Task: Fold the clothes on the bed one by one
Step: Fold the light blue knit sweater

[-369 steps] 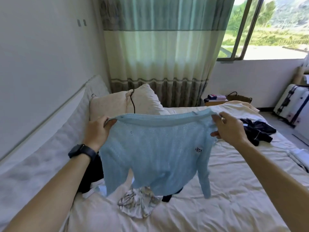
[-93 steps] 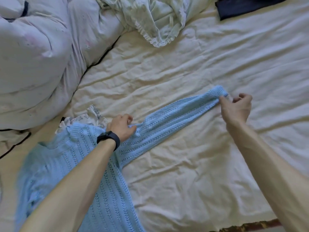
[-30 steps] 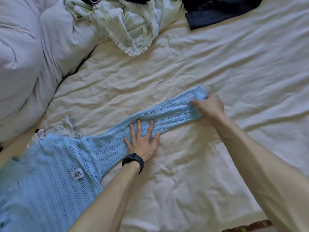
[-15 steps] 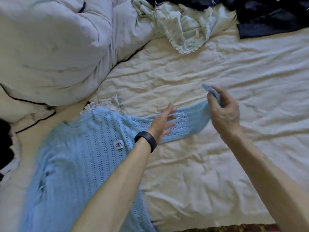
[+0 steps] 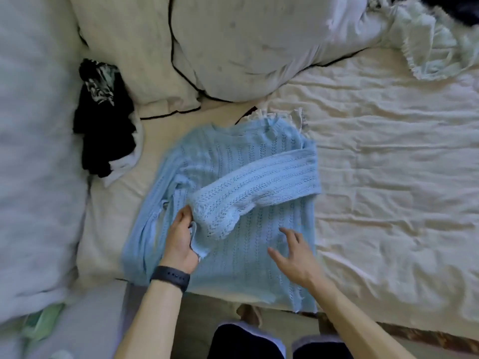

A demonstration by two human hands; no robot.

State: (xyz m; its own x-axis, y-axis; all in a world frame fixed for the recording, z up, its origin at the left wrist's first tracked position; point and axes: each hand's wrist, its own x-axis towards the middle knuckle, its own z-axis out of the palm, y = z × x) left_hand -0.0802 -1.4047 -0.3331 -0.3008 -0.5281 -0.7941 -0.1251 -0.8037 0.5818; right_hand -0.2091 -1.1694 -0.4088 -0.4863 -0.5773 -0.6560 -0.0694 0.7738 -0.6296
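Light-blue knit sweater (image 5: pixel 248 255) flat on bed sheet (image 5: pixel 388 164), one sleeve (image 5: pixel 259 187) folded across body.

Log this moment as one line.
blue sweater: on bed; sleeve: folded across front; left hand: holds cuff; right hand: open over sweater

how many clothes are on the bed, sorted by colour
light blue: 1 (sweater)
black: 1 (heap, possibly several pieces)
pale green: 1 (ruffled garment)
white: 1 (frilled piece under the sweater's collar)
navy: 1 (dark garment, cut off at the top right corner)
total: 5
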